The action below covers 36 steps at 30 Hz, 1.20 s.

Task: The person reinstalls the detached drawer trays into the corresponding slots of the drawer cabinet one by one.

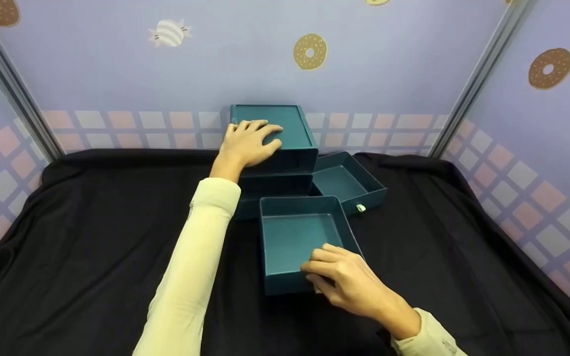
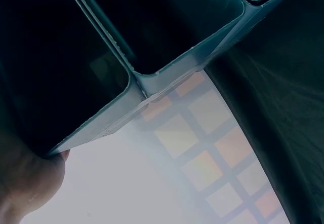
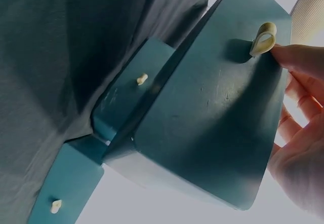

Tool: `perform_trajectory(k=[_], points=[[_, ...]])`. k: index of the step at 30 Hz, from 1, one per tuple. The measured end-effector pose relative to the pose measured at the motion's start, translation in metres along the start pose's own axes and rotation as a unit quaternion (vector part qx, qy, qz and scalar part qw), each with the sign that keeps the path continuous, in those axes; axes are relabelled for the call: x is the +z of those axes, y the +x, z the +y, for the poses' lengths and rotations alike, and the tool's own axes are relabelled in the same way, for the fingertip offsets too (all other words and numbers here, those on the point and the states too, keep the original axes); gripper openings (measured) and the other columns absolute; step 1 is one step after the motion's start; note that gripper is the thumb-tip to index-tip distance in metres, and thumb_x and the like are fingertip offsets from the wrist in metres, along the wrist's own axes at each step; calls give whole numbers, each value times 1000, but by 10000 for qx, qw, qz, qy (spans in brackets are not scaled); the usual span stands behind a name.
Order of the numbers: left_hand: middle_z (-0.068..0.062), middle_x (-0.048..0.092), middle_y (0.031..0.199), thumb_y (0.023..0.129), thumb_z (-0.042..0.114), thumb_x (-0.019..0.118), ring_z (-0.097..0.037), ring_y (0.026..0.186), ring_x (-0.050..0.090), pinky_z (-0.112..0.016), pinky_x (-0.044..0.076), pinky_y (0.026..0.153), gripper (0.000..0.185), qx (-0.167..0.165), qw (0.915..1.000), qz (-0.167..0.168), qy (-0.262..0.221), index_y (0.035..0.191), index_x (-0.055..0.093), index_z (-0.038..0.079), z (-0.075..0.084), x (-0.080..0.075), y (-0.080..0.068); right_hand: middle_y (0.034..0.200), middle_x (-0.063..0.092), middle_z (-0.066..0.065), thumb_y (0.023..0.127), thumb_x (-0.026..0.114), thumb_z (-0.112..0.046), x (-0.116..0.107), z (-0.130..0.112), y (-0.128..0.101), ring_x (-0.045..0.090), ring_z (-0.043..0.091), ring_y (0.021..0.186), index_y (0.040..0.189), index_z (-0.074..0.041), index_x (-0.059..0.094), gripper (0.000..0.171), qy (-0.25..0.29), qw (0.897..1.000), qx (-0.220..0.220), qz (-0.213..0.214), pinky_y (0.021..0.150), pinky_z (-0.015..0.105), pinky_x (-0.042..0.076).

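A teal drawer cabinet [image 1: 290, 123] stands against the back wall, its upper openings [image 2: 172, 21] dark and without drawers. My left hand [image 1: 248, 143] rests on its top with the fingers spread, and the thumb side shows at the edge in the left wrist view. In front of the cabinet is a teal drawer [image 1: 297, 237] with nothing inside. My right hand [image 1: 344, 277] pinches this drawer's front rim. Its thumb lies beside the pale loop pull [image 3: 264, 39], while the fingers curl behind the front panel [image 3: 217, 112].
A second teal drawer [image 1: 342, 183] with a pale tab [image 1: 360, 207] lies angled at the cabinet's right side. Black cloth [image 1: 107, 237] covers the table. Patterned walls [image 1: 235, 64] with grey metal corner posts [image 1: 483, 74] enclose the back and sides.
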<state>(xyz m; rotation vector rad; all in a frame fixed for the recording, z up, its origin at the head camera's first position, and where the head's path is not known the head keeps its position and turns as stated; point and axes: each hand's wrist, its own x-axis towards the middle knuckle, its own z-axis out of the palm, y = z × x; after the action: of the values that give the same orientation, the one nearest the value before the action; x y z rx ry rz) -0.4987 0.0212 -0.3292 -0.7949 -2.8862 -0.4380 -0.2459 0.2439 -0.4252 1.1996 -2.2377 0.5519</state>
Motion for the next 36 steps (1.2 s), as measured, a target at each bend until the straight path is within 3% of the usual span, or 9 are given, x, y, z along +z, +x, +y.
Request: perform_trajectory(k=[36], points=[[-1, 31, 174, 108, 54, 35, -32, 158, 27, -58, 19, 124, 57, -5, 10000, -12, -98, 162, 42, 40, -1, -2, -2, 91, 66, -7, 97, 76, -8, 20, 4, 46, 53, 13, 78, 105, -14, 81, 11, -336, 9993, 25, -179, 70, 28, 48]])
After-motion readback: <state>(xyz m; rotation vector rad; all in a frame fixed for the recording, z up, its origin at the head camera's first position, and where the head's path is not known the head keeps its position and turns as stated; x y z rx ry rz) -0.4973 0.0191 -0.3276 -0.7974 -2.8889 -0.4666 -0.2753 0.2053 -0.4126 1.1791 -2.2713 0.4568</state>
